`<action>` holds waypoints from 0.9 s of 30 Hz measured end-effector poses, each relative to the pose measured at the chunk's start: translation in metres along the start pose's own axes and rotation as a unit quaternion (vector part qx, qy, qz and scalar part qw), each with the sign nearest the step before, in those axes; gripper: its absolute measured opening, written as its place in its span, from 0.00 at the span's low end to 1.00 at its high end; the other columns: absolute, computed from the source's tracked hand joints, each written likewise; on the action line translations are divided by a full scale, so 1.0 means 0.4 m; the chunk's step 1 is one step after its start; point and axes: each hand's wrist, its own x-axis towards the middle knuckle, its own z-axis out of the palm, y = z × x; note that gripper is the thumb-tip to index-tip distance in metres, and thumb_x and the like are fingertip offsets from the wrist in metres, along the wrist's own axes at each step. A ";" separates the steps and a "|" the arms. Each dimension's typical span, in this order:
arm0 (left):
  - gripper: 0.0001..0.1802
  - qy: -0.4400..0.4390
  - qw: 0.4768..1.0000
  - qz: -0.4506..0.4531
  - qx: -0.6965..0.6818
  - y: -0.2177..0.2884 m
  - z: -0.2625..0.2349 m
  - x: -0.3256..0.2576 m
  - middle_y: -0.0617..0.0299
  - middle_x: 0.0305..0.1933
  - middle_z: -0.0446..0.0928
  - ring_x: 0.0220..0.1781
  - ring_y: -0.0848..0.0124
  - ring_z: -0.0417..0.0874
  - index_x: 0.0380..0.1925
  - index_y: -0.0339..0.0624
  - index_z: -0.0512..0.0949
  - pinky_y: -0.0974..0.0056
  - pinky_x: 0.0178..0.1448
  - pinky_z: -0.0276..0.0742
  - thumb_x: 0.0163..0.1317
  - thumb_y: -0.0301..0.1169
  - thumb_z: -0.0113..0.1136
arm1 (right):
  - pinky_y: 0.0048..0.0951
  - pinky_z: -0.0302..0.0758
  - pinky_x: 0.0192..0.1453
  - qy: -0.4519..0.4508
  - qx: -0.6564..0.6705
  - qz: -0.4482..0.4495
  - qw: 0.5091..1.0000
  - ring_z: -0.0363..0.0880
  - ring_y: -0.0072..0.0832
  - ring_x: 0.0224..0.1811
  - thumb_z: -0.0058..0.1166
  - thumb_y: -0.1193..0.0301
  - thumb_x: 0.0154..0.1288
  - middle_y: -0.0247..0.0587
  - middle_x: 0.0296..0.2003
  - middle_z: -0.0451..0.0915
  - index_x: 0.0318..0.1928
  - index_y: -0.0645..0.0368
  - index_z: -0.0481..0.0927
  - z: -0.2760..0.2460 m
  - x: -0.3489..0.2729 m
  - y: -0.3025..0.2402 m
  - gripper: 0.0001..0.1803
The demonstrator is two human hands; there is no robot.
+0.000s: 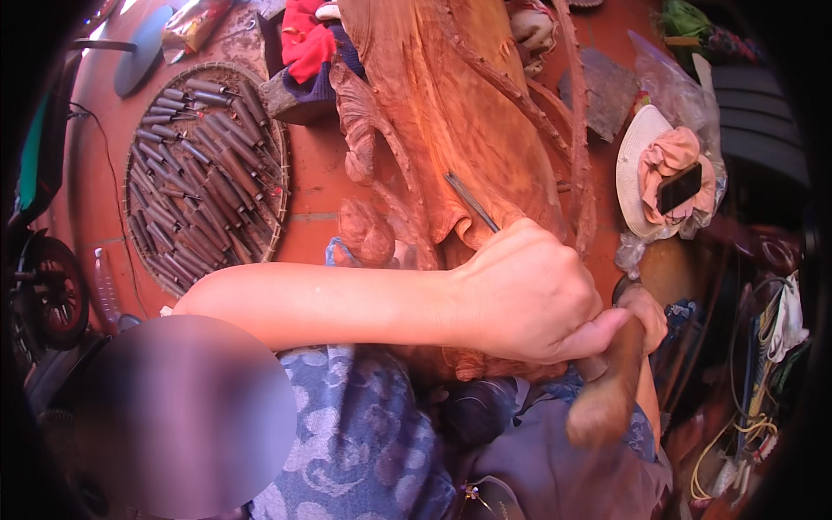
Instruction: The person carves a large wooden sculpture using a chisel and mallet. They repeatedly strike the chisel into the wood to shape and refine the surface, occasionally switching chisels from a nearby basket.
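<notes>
Midway, seemingly: left hand point(529, 295) fisted around chisel point(471, 201), right hand point(643, 316) gripping mallet point(607, 390), carved wood panel point(451, 113) relief roughed, unfinished.

Your left hand point(524, 290) is curled in a closed fist, its bare forearm lying across the view. Your right hand point(646, 316) sits just beside it, fingers wrapped shut.
</notes>
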 end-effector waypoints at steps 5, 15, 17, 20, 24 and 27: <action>0.26 -0.018 1.000 -0.005 -0.006 0.008 -0.017 -0.007 0.60 0.13 0.70 0.13 0.57 0.73 0.10 0.45 0.73 0.55 0.17 0.66 0.68 0.42 0.58 | 0.33 0.74 0.27 0.049 0.078 -0.014 0.996 0.75 0.35 0.20 0.74 0.72 0.52 0.41 0.20 0.75 0.30 0.58 0.68 0.031 -0.012 0.021 0.21; 0.26 -0.029 0.999 0.026 -0.015 -0.014 -0.039 -0.009 0.60 0.13 0.69 0.14 0.57 0.73 0.10 0.45 0.72 0.55 0.17 0.65 0.67 0.42 0.59 | 0.33 0.74 0.27 -0.002 -0.008 -0.018 1.000 0.75 0.35 0.21 0.76 0.74 0.49 0.42 0.21 0.74 0.30 0.58 0.69 -0.014 0.014 0.002 0.22; 0.26 -0.035 0.999 0.019 -0.013 -0.010 -0.040 -0.015 0.60 0.13 0.69 0.14 0.57 0.73 0.10 0.45 0.72 0.55 0.18 0.65 0.68 0.42 0.59 | 0.33 0.75 0.28 0.041 0.084 -0.055 0.994 0.75 0.36 0.21 0.76 0.73 0.50 0.41 0.21 0.74 0.31 0.58 0.69 0.007 -0.001 0.024 0.22; 0.26 -0.047 0.998 0.020 -0.027 -0.013 -0.048 -0.019 0.60 0.13 0.69 0.15 0.57 0.73 0.11 0.45 0.71 0.55 0.18 0.66 0.68 0.42 0.59 | 0.33 0.76 0.28 0.006 0.011 -0.012 1.000 0.76 0.35 0.21 0.75 0.72 0.51 0.41 0.21 0.75 0.30 0.57 0.68 -0.003 0.010 0.008 0.22; 0.26 -0.047 0.997 0.040 -0.045 -0.017 -0.050 -0.020 0.60 0.13 0.69 0.15 0.57 0.74 0.11 0.45 0.71 0.55 0.19 0.66 0.69 0.41 0.58 | 0.32 0.76 0.29 0.026 0.046 -0.042 0.998 0.76 0.37 0.21 0.75 0.74 0.49 0.41 0.21 0.74 0.29 0.58 0.69 -0.010 0.012 -0.006 0.21; 0.25 -0.065 0.997 0.036 -0.032 -0.016 -0.062 -0.020 0.60 0.14 0.69 0.16 0.57 0.74 0.11 0.45 0.71 0.55 0.19 0.67 0.69 0.41 0.58 | 0.33 0.76 0.29 0.020 -0.029 -0.027 0.999 0.76 0.37 0.21 0.75 0.73 0.49 0.40 0.21 0.74 0.29 0.57 0.69 0.003 0.028 -0.008 0.21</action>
